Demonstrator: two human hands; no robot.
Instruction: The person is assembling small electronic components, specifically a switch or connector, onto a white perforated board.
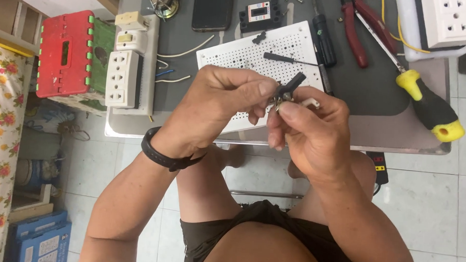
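Both hands meet mid-frame, above near edge of white perforated board point(256, 54).

L hand point(221, 107): thumb + forefinger pinched tight on small black part point(291, 85); other fingers curled under. Black band point(162, 154) on L wrist.

R hand point(313, 136): fingers closed, thumb tip pressed to lower end of same black part, beside a bit of metal. White piece point(311, 103) shows just right of the thumb, touching the hand; can't tell if it is gripped or joined to the part.

Black part: held in air betw. both hands, tilted, upper end pointing far-right, over the board.

Around: white socket strip point(124, 78) on table, left of hands. Red box point(65, 53) further left. Small black screwdriver point(289, 58) lies on board, far side. Red pliers point(358, 27) and yellow-handled screwdriver point(430, 107) to the right, well apart from hands.
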